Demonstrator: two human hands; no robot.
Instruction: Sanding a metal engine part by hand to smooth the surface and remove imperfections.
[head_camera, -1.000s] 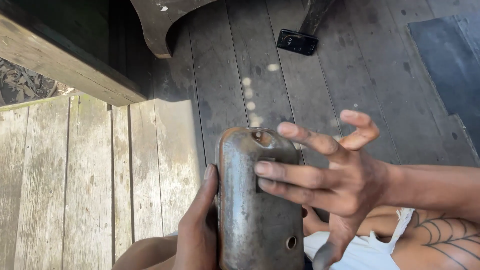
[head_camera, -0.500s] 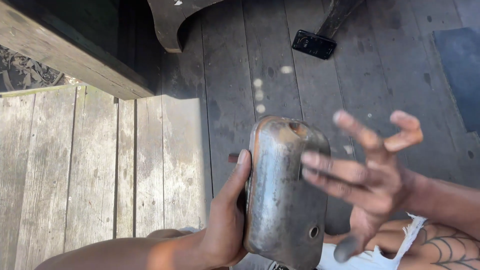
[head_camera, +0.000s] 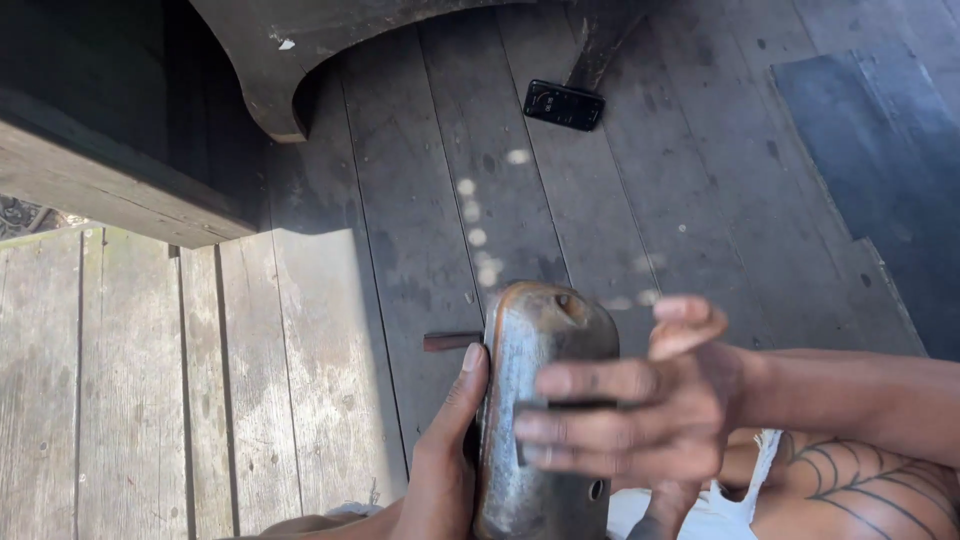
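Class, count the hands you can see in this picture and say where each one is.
2. The left hand grips the left edge of the worn metal casing at bottom centre. The right hand lies across its front, fingers spread. None besides these shows.

Daylight scene, unevenly lit. The metal cover (head_camera: 545, 410) serves as landmark. Left of it, pale floorboards (head_camera: 130, 390) lie in direct sun; above and to its right the planks fall in deep shade, the shadow edge running sharp just left of the cover. Small sunspots (head_camera: 478, 237) dapple the dark boards above it. The right hand (head_camera: 640, 420) across the cover is motion-blurred; the left hand (head_camera: 450, 450) is sharper.
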